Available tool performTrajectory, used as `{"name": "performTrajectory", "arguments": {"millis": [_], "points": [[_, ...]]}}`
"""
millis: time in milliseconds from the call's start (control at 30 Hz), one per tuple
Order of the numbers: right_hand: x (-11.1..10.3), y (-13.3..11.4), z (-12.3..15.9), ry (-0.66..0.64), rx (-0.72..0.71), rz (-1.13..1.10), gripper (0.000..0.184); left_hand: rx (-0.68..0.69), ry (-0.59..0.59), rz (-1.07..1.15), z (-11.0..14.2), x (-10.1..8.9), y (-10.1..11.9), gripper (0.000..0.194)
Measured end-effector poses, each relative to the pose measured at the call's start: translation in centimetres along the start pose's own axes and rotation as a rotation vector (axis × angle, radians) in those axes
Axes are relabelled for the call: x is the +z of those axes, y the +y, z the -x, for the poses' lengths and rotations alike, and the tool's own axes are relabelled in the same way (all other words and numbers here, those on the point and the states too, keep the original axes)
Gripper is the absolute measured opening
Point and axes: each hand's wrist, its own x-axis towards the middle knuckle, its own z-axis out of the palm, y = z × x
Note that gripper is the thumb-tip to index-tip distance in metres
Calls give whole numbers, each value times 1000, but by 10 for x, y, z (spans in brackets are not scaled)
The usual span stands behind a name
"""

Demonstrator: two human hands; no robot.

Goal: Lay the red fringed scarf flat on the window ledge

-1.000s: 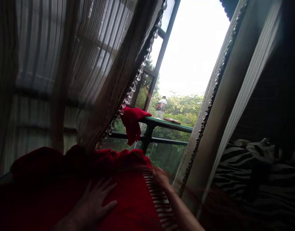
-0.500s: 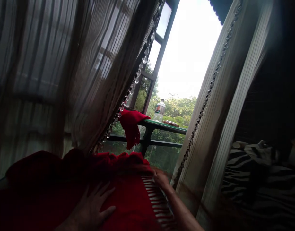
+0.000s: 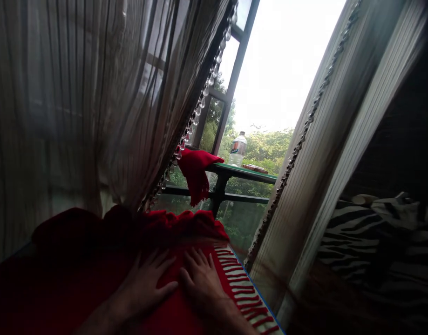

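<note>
A red fringed shawl is spread over a board or table with a pale top and a blue edge. Its fringe runs down the right side, strands apart. Flat on the cloth lies my left hand, fingers spread. Just right of it, my right hand also rests on the cloth with its fingers stretched out. Beyond both hands the far part of the shawl is bunched in a rumpled red heap. Deep shadow hides much of the cloth at the left.
Sheer curtains with bead trim hang left and right of an open window. On the green ledge outside stand a plastic bottle and a small flat item; another red cloth drapes there. Zebra-striped fabric lies at right.
My right hand has let go of the bunched cloth at the fringed edge and come back left onto the flat part. My left hand stays spread, slightly further right in view.
</note>
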Motion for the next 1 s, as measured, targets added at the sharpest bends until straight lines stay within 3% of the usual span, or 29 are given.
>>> {"name": "performTrajectory", "arguments": {"millis": [100, 267, 400, 567, 667, 1000], "points": [[-9, 7, 17, -70, 57, 26, 67, 28, 10, 40, 1, 1, -1, 78], [-29, 15, 19, -78, 118, 66, 65, 31, 3, 35, 1, 1, -2, 77], [-29, -10, 41, -83, 133, 62, 67, 43, 11, 29, 0, 3, -3, 79], [-16, -37, 99, -182, -17, -36, 74, 68, 7, 24, -5, 8, -7, 78], [-14, -29, 118, -205, 23, -20, 73, 82, 2, 12, -8, 10, -8, 80], [-22, 9, 138, -172, 55, 66, 72, 101, 19, 16, -8, 10, -14, 79]]}}
